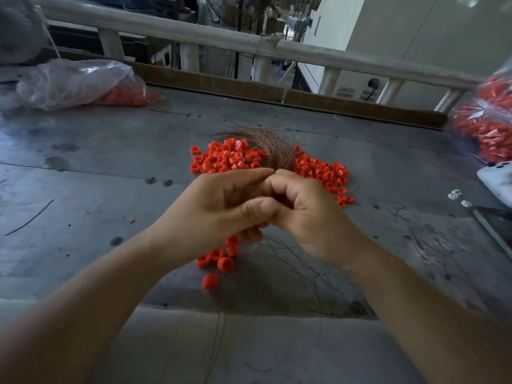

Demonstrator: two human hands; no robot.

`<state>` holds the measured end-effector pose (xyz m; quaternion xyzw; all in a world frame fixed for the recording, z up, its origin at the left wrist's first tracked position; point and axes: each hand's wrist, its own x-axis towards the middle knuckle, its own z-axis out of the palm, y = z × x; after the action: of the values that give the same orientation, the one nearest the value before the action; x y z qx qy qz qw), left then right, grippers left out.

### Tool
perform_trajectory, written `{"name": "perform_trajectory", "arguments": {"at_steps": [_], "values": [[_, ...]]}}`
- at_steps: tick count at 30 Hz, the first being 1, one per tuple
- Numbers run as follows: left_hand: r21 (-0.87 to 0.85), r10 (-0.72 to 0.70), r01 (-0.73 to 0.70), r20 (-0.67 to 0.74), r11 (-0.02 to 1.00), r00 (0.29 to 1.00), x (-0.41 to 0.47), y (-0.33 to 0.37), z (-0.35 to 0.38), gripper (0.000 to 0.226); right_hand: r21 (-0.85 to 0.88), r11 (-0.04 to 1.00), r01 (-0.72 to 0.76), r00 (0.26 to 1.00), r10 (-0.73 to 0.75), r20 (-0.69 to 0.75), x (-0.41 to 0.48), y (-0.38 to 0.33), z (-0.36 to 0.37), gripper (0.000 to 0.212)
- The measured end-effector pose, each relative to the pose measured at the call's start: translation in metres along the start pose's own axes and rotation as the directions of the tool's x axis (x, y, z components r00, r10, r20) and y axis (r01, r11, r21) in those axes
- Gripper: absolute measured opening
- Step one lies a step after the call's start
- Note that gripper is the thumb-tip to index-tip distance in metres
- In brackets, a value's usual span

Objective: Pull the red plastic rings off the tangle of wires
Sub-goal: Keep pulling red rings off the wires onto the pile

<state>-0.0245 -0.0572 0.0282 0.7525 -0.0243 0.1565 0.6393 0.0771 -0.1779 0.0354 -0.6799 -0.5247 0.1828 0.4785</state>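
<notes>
A tangle of thin copper-coloured wires (270, 149) lies on the grey metal table (110, 167), just beyond my hands. Loose red plastic rings (227, 157) are heaped to its left, and more red rings (321, 170) spread to its right. My left hand (219, 209) and my right hand (307, 209) meet in the middle, fingers curled together around a bunch of the wires. A strand of wire with several red rings (221, 259) on it hangs below my hands. What sits between my fingertips is hidden.
A clear plastic bag (80, 84) with red rings lies at the back left. Another bag of red rings (487, 126) sits at the right edge. A white phone (498, 184) lies at the right. Stray wire strands (299, 270) trail toward the front edge.
</notes>
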Motion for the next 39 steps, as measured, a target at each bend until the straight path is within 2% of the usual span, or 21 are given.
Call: {"name": "perform_trajectory", "arguments": {"at_steps": [3,10,15,18,20,21,24,28,31,35,39], "values": [[0.055,-0.006,0.006,-0.008,0.998,1.0,0.0,-0.002,0.004,0.04,-0.031,0.999,-0.011,1.0,0.011,0.024,0.0,0.002,0.002,0.023],[-0.058,0.017,-0.022,-0.076,0.998,0.997,-0.002,-0.004,0.01,0.054,-0.012,0.999,0.036,0.999,-0.037,-0.031,-0.001,-0.003,0.002,0.025],[-0.142,-0.085,0.072,-0.086,0.987,0.993,0.001,0.0,0.009,0.06,-0.042,0.999,-0.017,1.0,0.016,-0.018,0.0,-0.001,0.0,0.016],[-0.219,-0.17,0.153,-0.061,0.964,0.984,0.002,0.0,0.005,0.06,-0.078,0.997,-0.002,0.998,-0.004,-0.066,0.0,-0.002,-0.001,0.008],[-0.223,-0.198,0.179,-0.068,0.958,0.978,0.003,0.0,0.002,0.051,-0.084,0.996,0.015,0.996,-0.022,-0.083,0.001,-0.001,-0.002,0.011],[-0.221,-0.204,0.181,-0.083,0.958,0.976,0.004,0.0,0.0,0.043,-0.084,0.996,0.014,0.996,-0.022,-0.085,0.001,0.0,-0.002,0.02],[-0.27,-0.198,0.148,-0.167,0.951,0.966,0.007,-0.002,-0.003,0.024,-0.026,0.999,-0.045,0.997,0.043,-0.071,0.002,0.002,-0.004,0.033],[-0.32,-0.15,0.072,-0.225,0.945,0.963,0.007,-0.003,-0.007,0.019,-0.015,0.996,-0.082,0.994,0.081,-0.076,0.003,0.002,-0.011,0.016],[-0.28,-0.127,0.058,-0.237,0.958,0.963,0.007,-0.002,-0.008,0.015,-0.121,0.989,-0.088,0.995,0.081,-0.066,0.002,0.004,-0.015,0.021],[-0.224,-0.139,0.067,-0.32,0.972,0.937,0.008,-0.001,-0.01,0.02,-0.272,0.958,-0.095,0.994,0.076,-0.08,0.002,0.003,-0.022,0.024],[-0.221,-0.217,0.145,-0.343,0.964,0.914,0.008,0.002,-0.02,0.018,-0.354,0.927,-0.122,0.992,0.108,-0.06,0.002,0.004,-0.027,0.023]]}}
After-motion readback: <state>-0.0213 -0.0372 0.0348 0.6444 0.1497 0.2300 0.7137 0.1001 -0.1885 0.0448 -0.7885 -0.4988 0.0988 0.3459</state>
